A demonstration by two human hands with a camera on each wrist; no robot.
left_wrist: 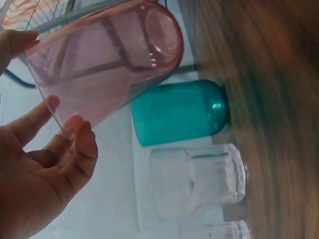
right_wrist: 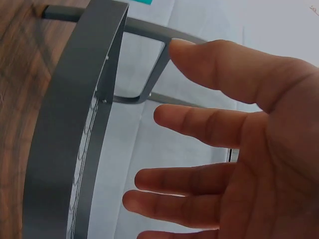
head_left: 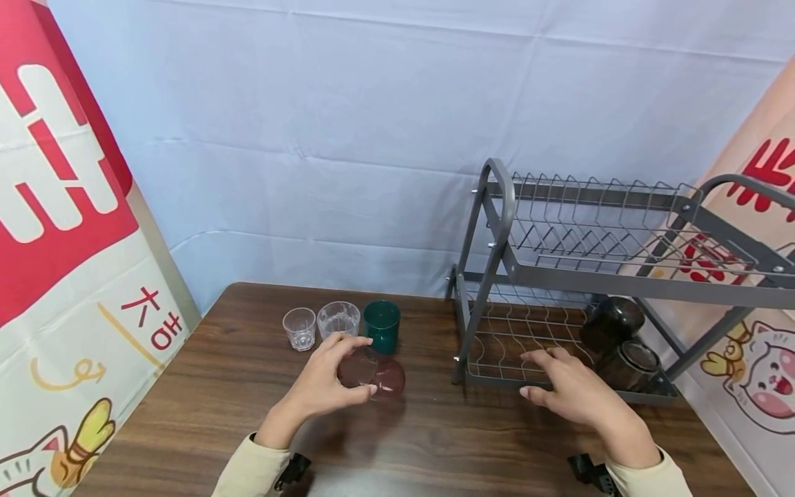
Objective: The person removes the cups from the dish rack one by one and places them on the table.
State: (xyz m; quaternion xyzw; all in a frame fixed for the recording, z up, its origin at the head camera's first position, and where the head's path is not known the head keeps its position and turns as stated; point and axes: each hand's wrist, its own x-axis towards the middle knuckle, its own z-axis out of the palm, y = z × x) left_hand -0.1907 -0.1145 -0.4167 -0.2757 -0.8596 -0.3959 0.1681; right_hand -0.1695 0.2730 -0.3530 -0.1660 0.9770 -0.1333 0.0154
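Observation:
My left hand (head_left: pixel 323 376) grips a clear pink cup (left_wrist: pixel 109 55) by its rim, thumb on one side and fingers on the other. The cup is tilted, its base pointing away to the right in the head view. Just behind it stand a green cup (head_left: pixel 381 324), a wider clear glass (head_left: pixel 338 319) and a smaller clear glass (head_left: pixel 300 328). Over the front edge of the rack's lower shelf, my right hand (head_left: pixel 571 386) hovers with fingers spread and nothing in it. Two dark cups (head_left: pixel 611 323) lie at the right end of that shelf, partly behind the rack's frame.
A grey two-tier dish rack (head_left: pixel 577 276) with wire shelves occupies the right side of the wooden table (head_left: pixel 205 414). Its upper tier overhangs the lower one. A pale cloth (head_left: pixel 348 152) hangs behind, and printed panels (head_left: pixel 68 276) flank both sides.

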